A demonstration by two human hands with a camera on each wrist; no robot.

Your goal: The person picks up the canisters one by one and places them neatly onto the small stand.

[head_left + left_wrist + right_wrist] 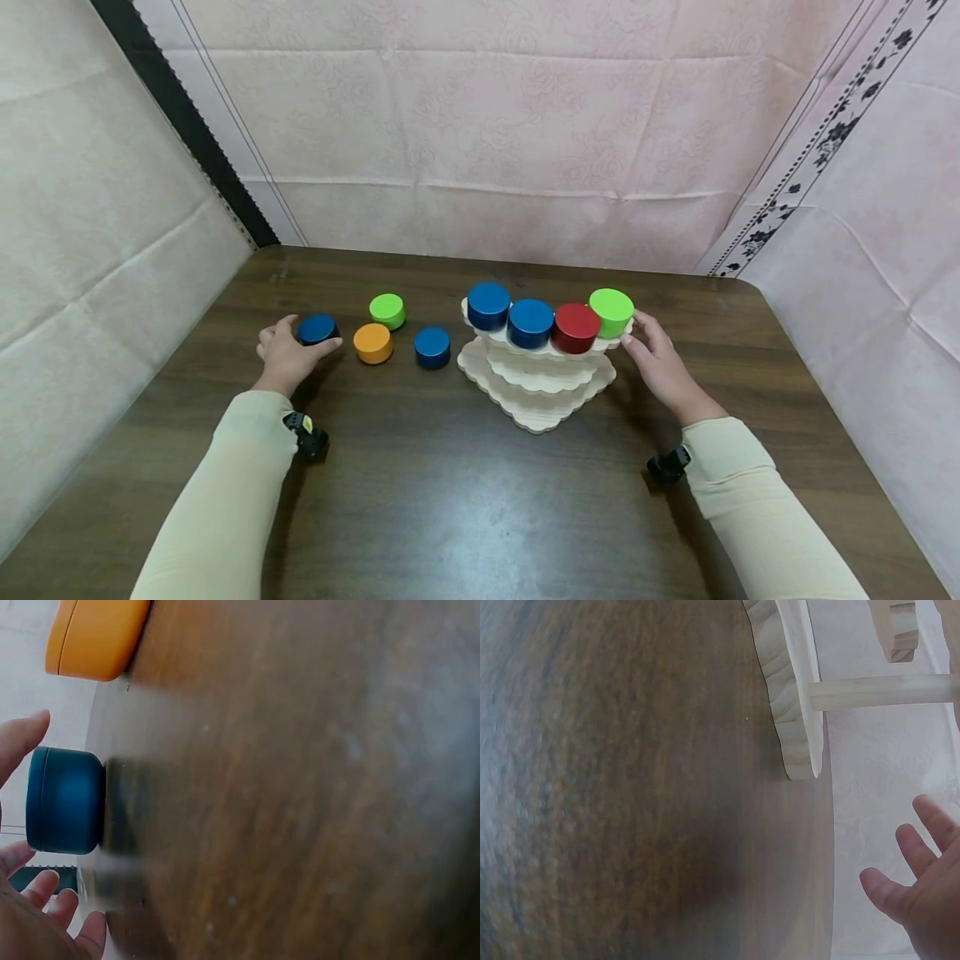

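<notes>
In the head view my left hand (287,360) is at a dark blue round jar (317,328) at the table's left. The left wrist view shows this blue jar (69,801) upright on the table between spread thumb and fingers, with a gap at the thumb. My right hand (663,368) pinches a light green jar (612,312) by its right side, thumb in front. That jar stands on the top tier of a pale wooden scalloped stand (536,410). The right wrist view shows the other fingers (915,851) spread beside the stand.
Along the top tier stand two blue jars (531,323) and a red jar (575,328). An orange jar (372,343), a green jar (387,311) and another blue jar (432,347) sit on the brown table (420,500). Pale cloth (480,125) hangs behind.
</notes>
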